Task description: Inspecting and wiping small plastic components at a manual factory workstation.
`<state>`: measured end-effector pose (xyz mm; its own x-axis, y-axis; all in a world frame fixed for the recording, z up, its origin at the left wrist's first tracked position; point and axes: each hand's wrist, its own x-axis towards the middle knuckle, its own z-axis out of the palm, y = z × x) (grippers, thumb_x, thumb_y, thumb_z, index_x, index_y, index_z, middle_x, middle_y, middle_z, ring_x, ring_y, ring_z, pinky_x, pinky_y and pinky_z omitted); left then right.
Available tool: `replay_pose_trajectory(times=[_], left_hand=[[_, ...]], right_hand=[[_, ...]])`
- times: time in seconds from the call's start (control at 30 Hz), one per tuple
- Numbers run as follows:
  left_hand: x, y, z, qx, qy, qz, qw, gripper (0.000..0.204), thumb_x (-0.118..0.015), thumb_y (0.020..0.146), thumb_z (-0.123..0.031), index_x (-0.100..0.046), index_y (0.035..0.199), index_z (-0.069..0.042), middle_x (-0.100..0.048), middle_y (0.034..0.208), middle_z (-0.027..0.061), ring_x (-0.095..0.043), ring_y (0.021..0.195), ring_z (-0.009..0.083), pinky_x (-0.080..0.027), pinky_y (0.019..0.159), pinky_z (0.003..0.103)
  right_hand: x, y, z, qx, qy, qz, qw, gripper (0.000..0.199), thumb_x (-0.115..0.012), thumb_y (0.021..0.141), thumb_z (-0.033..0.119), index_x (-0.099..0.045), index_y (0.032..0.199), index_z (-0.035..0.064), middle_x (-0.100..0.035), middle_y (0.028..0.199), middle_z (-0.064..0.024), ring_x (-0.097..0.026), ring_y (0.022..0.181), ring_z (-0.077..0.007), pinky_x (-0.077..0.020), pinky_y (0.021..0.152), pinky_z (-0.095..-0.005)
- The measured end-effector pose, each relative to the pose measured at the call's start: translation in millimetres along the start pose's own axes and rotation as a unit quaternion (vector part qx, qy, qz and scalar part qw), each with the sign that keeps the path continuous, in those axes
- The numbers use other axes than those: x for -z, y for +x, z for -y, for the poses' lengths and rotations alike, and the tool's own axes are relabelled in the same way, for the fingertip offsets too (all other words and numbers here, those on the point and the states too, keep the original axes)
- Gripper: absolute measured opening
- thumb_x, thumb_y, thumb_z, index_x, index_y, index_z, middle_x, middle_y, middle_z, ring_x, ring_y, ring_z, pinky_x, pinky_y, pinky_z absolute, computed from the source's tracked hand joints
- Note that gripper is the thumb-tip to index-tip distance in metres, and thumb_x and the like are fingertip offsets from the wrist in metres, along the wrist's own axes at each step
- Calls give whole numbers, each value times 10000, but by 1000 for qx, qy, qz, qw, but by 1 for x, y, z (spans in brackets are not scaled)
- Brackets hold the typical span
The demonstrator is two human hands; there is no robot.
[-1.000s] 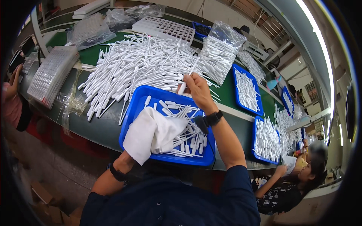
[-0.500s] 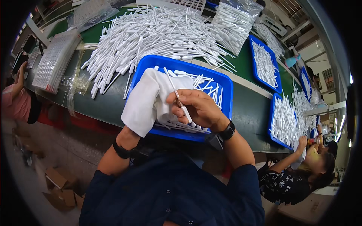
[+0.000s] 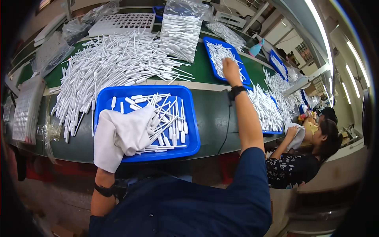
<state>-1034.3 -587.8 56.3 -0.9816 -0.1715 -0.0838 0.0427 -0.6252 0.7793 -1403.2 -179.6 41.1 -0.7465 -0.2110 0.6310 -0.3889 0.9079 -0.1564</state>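
Left hand (image 3: 107, 156) wrapped under white cloth (image 3: 122, 136), gripping it at 7 o'clock of near blue tray (image 3: 189, 118) for wiping pipettes (image 3: 166, 122). Right hand (image 3: 231, 69) stretched to 1 o'clock, fingers spread flat on far tray (image 3: 241, 71), grasp unclear.

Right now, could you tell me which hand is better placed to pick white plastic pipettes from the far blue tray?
The right hand: it is stretched out over the far blue tray of white plastic pipettes. The left hand is hidden under a white cloth at the near tray.
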Motion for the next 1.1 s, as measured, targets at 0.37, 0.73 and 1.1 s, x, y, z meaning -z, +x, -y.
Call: replay_pose_trajectory(times=[0.37,0.73,1.1], left_hand=[[10,5,13,-32,45,-10,998,193,-433,1046,-168,-527,1141,-29,-590,1116,74,-596,1019,158,-501,899,307],[43,7,20,-226,517,30,825,191,-432,1028,-150,-528,1142,-30,-595,1125,97,-601,1029,201,-499,904,334],[40,7,11,-186,483,36,855,193,-596,908,-106,-597,1089,-36,-607,1084,152,-573,1003,333,-467,882,404]], right_hand=[[-46,12,178,156,166,314,921,245,-654,845,222,-725,963,19,-712,907,-205,-676,853,-389,-540,785,-416],[-80,14,205,289,16,320,902,230,-662,757,198,-711,880,11,-692,839,-212,-665,822,-395,-527,757,-458],[10,-24,195,79,178,304,932,236,-654,860,178,-646,949,-40,-663,761,-199,-653,722,-342,-519,696,-399]])
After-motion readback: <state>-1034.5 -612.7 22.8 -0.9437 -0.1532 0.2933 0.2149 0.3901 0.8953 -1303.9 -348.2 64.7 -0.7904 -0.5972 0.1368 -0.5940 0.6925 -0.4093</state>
